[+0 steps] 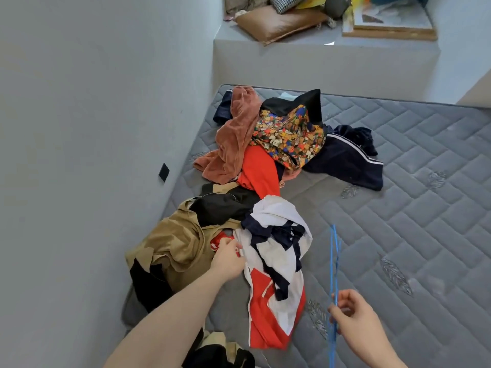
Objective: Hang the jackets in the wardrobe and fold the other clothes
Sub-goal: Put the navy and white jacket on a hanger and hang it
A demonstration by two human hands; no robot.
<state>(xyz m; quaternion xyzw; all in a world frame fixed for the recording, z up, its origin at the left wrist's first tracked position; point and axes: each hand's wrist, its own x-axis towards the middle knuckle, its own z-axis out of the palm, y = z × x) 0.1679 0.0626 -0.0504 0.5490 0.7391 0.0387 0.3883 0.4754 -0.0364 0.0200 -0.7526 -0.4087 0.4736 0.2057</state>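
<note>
We see the red, white and navy jacket (276, 274) lying on the grey mattress (398, 208), just right of a tan garment (175, 243). Our left hand (228, 257) pinches the jacket's edge; right of the jacket, our right hand (350, 312) grips a blue hanger (334, 261).

Soft, even daylight fills the scene, bright without harsh glare. Shadows are faint, only gentle darkening under the heap of crumpled clothes (265, 166) on the grey quilted mattress (398, 197). Wide-angle distortion bends the plain grey wall (79, 102) and tilts the edges. Detail is slightly soft throughout, blurrier toward the corners.
</note>
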